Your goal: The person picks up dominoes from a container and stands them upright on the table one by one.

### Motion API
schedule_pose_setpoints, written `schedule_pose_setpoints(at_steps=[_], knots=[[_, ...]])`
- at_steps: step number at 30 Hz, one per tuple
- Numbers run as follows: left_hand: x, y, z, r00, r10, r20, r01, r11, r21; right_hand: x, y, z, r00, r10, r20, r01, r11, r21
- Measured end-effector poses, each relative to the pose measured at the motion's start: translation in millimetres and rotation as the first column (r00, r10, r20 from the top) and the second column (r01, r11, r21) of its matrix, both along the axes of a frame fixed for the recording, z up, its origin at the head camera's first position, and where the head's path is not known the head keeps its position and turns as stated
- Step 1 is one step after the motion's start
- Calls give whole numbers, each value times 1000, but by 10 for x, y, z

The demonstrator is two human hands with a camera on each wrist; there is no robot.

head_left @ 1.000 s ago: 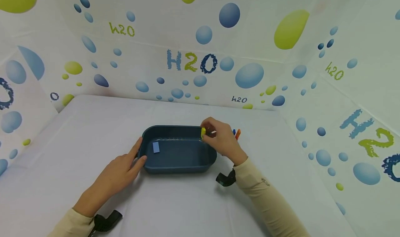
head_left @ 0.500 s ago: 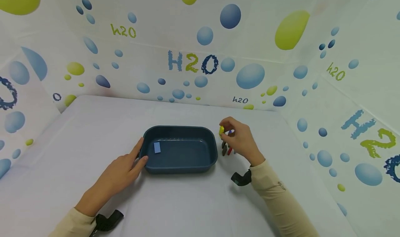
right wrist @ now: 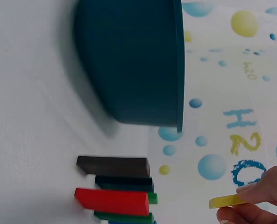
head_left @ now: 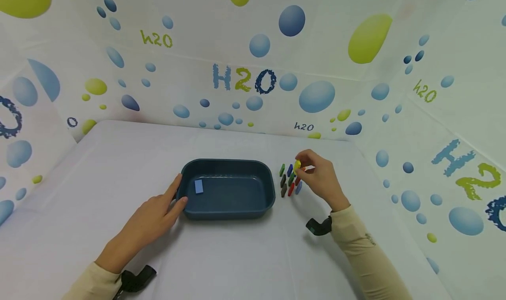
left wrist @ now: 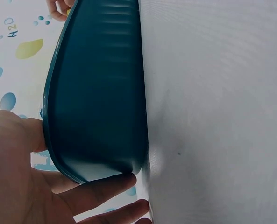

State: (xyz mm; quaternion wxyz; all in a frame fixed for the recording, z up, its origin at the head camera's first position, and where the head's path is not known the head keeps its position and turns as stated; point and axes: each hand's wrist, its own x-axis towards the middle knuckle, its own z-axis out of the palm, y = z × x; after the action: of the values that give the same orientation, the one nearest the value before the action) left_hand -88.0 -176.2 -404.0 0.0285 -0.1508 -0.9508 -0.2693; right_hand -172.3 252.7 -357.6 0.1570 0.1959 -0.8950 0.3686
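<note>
My right hand (head_left: 322,177) pinches a small yellow block (head_left: 297,164) between thumb and fingers, over the far side of a group of upright coloured blocks. The right wrist view shows that yellow block (right wrist: 224,201) raised above the table, beyond a red block (right wrist: 111,200). A dark teal rectangular tray (head_left: 233,203) stands left of the group. On its floor, near the left end, lies a light blue block (head_left: 199,186). My left hand (head_left: 152,216) rests against the tray's left end; in the left wrist view its extended fingers (left wrist: 101,191) touch the outer wall.
The standing blocks form rows right of the tray: green (head_left: 282,170), dark blue (head_left: 290,169), brown (head_left: 283,190), red (head_left: 291,189) and light blue (head_left: 298,187) ones among them. A white cloth (head_left: 237,260) covers the table. Behind hangs a patterned curtain (head_left: 189,49).
Holding the yellow block, my right hand has moved right from the tray's right end to over the standing blocks, uncovering more of them. The left hand stays at the tray.
</note>
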Motion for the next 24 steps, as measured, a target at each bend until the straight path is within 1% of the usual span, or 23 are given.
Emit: schedule_pose_setpoints(at_steps=[5,13,24], knots=[[-1,0,7,1000,0,-2,0,1000,2,-19,84,-16,1000,-26,-1,26,1000,7],[-1,3,-1,1000,-1,-3,1,1000,6,-68,190,-76,998,-62,24,61,998,11],[-2,9,0,1000,4,-5,-4,1000,7,-152,310,-224,984,-110,139,109,994,15]])
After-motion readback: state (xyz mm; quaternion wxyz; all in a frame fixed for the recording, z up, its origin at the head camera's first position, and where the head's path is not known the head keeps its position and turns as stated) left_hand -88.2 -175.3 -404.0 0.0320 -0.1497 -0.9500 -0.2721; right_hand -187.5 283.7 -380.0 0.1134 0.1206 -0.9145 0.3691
